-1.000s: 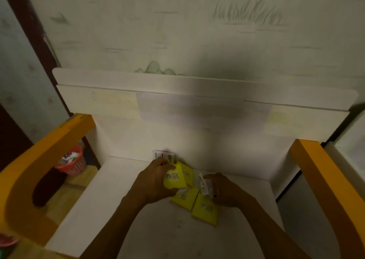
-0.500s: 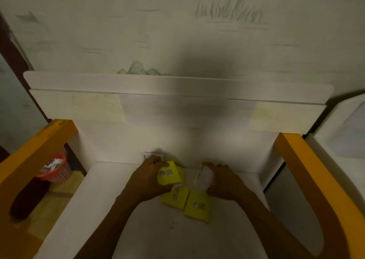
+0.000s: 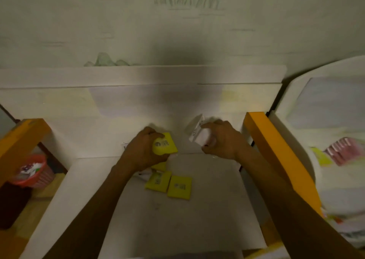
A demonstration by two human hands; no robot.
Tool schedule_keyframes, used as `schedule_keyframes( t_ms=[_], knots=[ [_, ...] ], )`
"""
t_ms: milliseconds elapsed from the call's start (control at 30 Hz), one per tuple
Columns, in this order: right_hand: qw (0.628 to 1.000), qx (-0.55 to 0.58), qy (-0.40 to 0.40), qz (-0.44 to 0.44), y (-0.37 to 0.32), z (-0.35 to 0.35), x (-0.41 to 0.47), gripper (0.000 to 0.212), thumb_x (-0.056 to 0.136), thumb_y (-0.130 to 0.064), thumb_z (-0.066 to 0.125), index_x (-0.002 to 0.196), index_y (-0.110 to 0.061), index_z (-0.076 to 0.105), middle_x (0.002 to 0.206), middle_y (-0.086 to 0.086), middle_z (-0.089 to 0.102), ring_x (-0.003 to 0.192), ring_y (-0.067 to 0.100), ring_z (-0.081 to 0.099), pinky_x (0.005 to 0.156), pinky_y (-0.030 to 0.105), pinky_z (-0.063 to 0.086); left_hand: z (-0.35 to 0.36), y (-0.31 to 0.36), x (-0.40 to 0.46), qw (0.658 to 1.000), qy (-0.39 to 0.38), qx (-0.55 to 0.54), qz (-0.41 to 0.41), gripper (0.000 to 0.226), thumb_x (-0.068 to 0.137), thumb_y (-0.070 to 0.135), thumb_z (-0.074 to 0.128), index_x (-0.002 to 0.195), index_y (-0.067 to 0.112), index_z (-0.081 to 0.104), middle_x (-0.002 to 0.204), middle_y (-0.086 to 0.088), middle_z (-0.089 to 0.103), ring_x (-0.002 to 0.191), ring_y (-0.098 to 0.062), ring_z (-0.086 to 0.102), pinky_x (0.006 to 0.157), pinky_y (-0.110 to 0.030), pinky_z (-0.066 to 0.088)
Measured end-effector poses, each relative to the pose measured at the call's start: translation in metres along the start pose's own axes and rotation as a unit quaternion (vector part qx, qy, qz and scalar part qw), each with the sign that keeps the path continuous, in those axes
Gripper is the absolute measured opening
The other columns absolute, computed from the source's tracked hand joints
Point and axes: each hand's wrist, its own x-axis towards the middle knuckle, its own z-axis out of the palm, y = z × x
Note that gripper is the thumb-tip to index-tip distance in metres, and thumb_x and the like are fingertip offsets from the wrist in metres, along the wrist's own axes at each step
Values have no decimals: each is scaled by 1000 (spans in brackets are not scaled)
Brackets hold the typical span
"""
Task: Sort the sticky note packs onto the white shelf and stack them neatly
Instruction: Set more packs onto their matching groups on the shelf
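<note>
Now gripping a yellow pack [image 3: 165, 144] in the left hand [image 3: 142, 150], fingers curled shut around its left edge, label side facing up, lifted clear of the white shelf [image 3: 207, 209]. Holding a white pack [image 3: 197, 132] in the right hand [image 3: 219, 138], fingers and thumb clamped around its lower end, top corner tilting toward the back wall [image 3: 177, 31]. Keeping both hands apart, each raised over the rear of the shelf, the white pack up and to the right of the yellow one.

Lying flat below the left hand: two more yellow packs, the left one [image 3: 158, 181] and the right one [image 3: 180, 187], side by side and nearly touching, labels up. Peeking out just under the left hand, a further yellow corner [image 3: 160, 166], mostly hidden. Also showing beside the left wrist, a scrap of white with dark print [image 3: 125, 145], too blurred to identify.

Flanking the shelf: orange side panels, left [image 3: 21, 136] and right [image 3: 276, 156]. Sitting low at far left, a red basket [image 3: 34, 172].
</note>
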Motion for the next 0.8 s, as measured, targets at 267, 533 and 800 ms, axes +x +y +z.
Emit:
schedule_keyframes(
  t_ms=[267, 533, 800],
  knots=[
    [994, 40, 97, -21, 10, -52, -37, 76, 67, -51, 72, 136, -36, 44, 133, 1, 47, 122, 21, 40, 91, 37, 43, -17, 79, -5, 996, 80, 4, 31, 69, 62, 39, 85, 122, 17, 60, 121, -2, 51, 104, -20, 57, 82, -26, 44],
    [986, 46, 162, -21, 77, -117, -125, 75, 68, -50, 73, 135, -32, 46, 128, 2, 50, 120, 22, 43, 82, 35, 44, -5, 205, -26, 988, 141, -22, 67, 66, 62, 41, 84, 119, 19, 62, 116, 0, 52, 103, -20, 57, 83, -37, 49],
    [983, 54, 171, 46, 186, -150, -231, 74, 68, -49, 75, 134, -31, 48, 129, 3, 49, 121, 23, 42, 84, 35, 42, 62, 328, -43, 985, 126, -31, 115, 70, 64, 45, 83, 122, 16, 59, 115, -3, 52, 102, -18, 53, 80, -32, 49]
  ],
)
